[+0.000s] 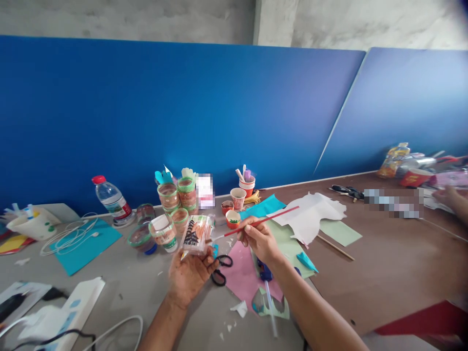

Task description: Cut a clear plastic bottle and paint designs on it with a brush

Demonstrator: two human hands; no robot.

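Note:
My left hand, palm up, holds a small clear plastic container with black lines and an orange patch on its side. In my right hand is a thin red paintbrush, pinched between the fingers. The brush tip points left and reaches the container's right side; whether it touches cannot be made out. Black-handled scissors lie just right of my left hand. Beneath my right wrist is a blue glue gun, partly hidden, with a clear glue stick.
Stacked clear cups and small paper cups stand toward the blue partition. A water bottle is at left, near a power strip. Paper sheets cover the middle. Another person's hand appears at far right.

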